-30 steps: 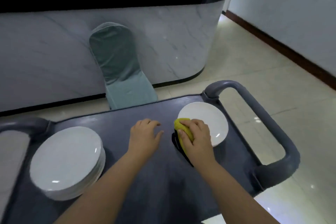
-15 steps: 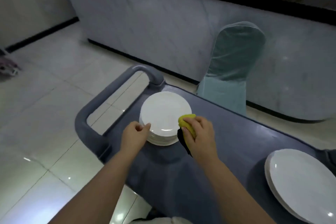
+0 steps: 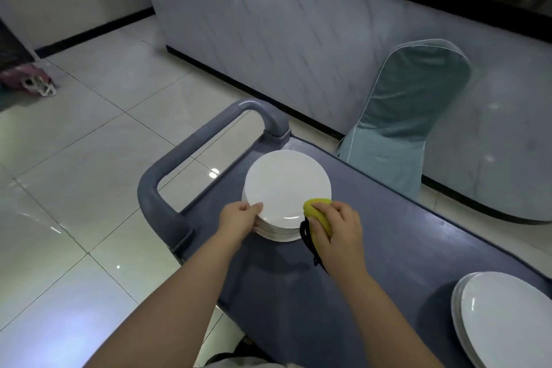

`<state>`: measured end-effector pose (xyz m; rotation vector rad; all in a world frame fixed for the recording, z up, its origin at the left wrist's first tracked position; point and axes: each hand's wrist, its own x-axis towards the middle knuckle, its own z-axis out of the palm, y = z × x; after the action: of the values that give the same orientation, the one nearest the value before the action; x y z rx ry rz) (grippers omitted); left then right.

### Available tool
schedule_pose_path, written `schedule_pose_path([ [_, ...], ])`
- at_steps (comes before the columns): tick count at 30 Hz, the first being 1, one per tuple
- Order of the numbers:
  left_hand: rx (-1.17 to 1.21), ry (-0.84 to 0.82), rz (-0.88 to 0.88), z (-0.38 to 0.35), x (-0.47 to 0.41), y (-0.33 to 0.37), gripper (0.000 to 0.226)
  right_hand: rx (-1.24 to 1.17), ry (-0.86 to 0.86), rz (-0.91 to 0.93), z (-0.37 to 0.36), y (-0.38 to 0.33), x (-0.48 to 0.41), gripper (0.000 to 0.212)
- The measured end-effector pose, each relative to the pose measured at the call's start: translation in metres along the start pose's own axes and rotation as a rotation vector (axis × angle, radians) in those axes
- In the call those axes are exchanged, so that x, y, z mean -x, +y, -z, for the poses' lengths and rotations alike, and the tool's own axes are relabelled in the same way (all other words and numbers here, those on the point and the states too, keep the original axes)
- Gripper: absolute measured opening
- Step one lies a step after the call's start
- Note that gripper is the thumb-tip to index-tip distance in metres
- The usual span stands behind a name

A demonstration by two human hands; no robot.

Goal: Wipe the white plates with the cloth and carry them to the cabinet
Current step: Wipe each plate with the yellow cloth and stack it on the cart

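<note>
At the handle end of the grey cart (image 3: 388, 248), a stack of white plates (image 3: 277, 234) sits just inside the curved push handle (image 3: 167, 173). The top plate (image 3: 286, 182) is round, so no long axis matters; what matters is which edge each hand has. The left hand (image 3: 239, 216) is at the plate's eight o'clock, thumb laid over the rim and fingers curled down the side of the stack. It is pinching that rim, though I can't tell how many plates the fingers take in. The right hand (image 3: 337, 230) is at about four o'clock, closed round a bunched yellow cloth (image 3: 318, 209) that touches the near-right edge of the top plate, with a black part (image 3: 310, 245) hanging beneath it against the cart.

From the cloth, the bare face of the plate lies up and left, toward ten o'clock. My guess is that the wipe runs that way, with the left hand steadying the opposite rim. The right hand is the nearer one for wiping and the left for lifting.

A second stack of white plates (image 3: 507, 317) rests well apart, at the cart's other end. Beyond the cart, at one o'clock, stands a chair in a teal cover (image 3: 412, 116) against a marble-fronted counter (image 3: 298, 24). A pink bag (image 3: 27, 81) lies on the pale tiled floor (image 3: 74, 158) out at ten o'clock. I can see no cabinet from this spot.
</note>
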<state>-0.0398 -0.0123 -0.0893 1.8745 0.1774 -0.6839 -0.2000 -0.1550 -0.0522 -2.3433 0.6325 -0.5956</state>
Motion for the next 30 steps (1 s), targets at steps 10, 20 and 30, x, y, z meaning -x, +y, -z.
schedule_pose_path([
  [10, 0.554, -0.11, 0.205, 0.017, 0.011, -0.005, 0.017, -0.022, 0.003, -0.04, 0.002, 0.012, 0.003, 0.023],
  [20, 0.307, -0.213, 0.032, 0.057, 0.029, 0.076, 0.016, -0.196, 0.074, -0.086, 0.017, 0.007, -0.014, 0.023],
  [30, 0.588, -0.554, 0.053, 0.031, 0.083, 0.053, 0.059, 0.059, -0.095, 0.196, 0.0, -0.061, -0.088, 0.03],
])
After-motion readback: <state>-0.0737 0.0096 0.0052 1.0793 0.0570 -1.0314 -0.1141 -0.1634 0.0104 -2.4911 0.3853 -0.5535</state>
